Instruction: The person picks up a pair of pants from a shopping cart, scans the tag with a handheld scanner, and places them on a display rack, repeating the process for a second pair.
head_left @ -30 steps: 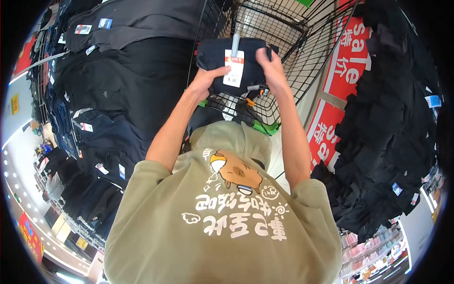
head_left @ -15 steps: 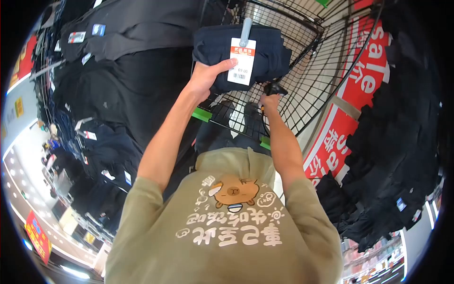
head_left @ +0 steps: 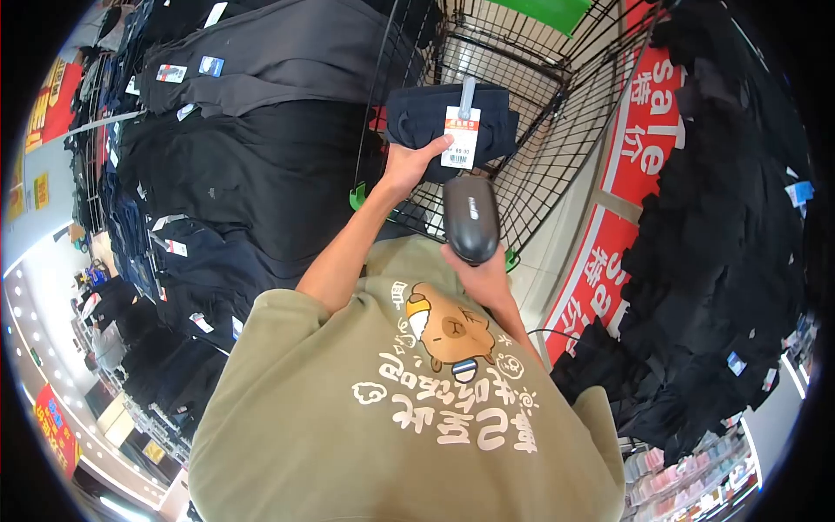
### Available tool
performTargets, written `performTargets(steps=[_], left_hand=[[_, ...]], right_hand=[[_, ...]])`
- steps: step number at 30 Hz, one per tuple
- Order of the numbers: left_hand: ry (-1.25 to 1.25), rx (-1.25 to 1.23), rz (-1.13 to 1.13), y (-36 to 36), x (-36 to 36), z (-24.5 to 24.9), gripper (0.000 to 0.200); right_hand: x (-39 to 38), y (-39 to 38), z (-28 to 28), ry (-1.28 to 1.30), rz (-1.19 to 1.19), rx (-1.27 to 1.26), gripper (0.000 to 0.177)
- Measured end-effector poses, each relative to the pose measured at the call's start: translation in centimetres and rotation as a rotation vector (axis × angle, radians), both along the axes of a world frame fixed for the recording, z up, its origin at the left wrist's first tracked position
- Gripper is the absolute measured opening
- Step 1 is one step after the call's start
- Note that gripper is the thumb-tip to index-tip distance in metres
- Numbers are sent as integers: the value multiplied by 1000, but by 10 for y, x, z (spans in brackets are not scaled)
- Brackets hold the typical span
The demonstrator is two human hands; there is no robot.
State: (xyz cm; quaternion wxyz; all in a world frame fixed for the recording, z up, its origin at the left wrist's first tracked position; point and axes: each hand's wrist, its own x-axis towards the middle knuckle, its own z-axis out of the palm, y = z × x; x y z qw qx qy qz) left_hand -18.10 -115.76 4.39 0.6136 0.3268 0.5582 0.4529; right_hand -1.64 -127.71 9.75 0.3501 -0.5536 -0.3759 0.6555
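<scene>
My left hand (head_left: pixel 406 169) grips a folded pair of dark navy trousers (head_left: pixel 417 113), its thumb pressed on the white and red price tag (head_left: pixel 460 143). A grey clip (head_left: pixel 468 96) sits at the top of the tag. In my right hand (head_left: pixel 484 277) is a black handheld barcode scanner (head_left: pixel 470 217), raised just below the tag; most of the fingers are hidden under it. The trousers are held over the near end of a black wire shopping cart (head_left: pixel 557 113).
Dark garments (head_left: pixel 261 157) with tags are heaped on the left. More black clothes (head_left: pixel 704 261) lie on the right behind red sale signs (head_left: pixel 644 130). The cart has a green panel (head_left: pixel 548 10) at its far side and green corner pieces (head_left: pixel 357 197) near me.
My right hand has brought the scanner up from low beside the cart to just below the price tag. The trousers now appear slightly lower and further right in view.
</scene>
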Motion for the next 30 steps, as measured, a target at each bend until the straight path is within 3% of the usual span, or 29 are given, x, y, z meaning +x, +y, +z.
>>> performTargets(steps=[4, 6, 8, 10, 12, 14, 16, 21, 24, 26, 28, 29, 30], left_hand=[[-6, -19, 25, -5, 6, 4, 39], [-26, -37, 53, -2, 5, 5, 40], [-45, -62, 91, -2, 1, 10, 40], [-103, -54, 95, -3, -7, 15, 39], [-95, -50, 112, -8, -14, 20, 38], [-46, -49, 109, -14, -16, 37, 38], [-50, -29, 126, -22, -21, 38, 38], [-109, -130, 181, -40, -24, 52, 37], [-135, -175, 259, -52, -24, 57, 36], [-151, -173, 266, -58, -27, 60, 35], [-154, -207, 218, -60, -29, 66, 40], [-165, -181, 193, -61, -31, 64, 41], [-165, -182, 195, -62, -33, 63, 41]], right_hand=[[0, 6, -12, -30, 86, 41, 30], [3, 7, -22, 91, -59, -51, 30], [16, 14, -43, 70, 56, -190, 36], [21, 27, -61, -164, -14, -243, 43], [29, 36, -97, -500, 38, 34, 52], [36, 46, -129, -578, 161, -26, 55], [33, 52, -155, -834, 378, -75, 56], [25, 63, -198, -1017, 768, -340, 51], [24, 53, -219, -1129, 924, -297, 44], [22, 56, -217, -1122, 966, -315, 43], [24, 71, -187, -1045, 898, -115, 49], [31, 85, -163, -733, 726, -13, 58], [28, 91, -140, -732, 727, -14, 58]])
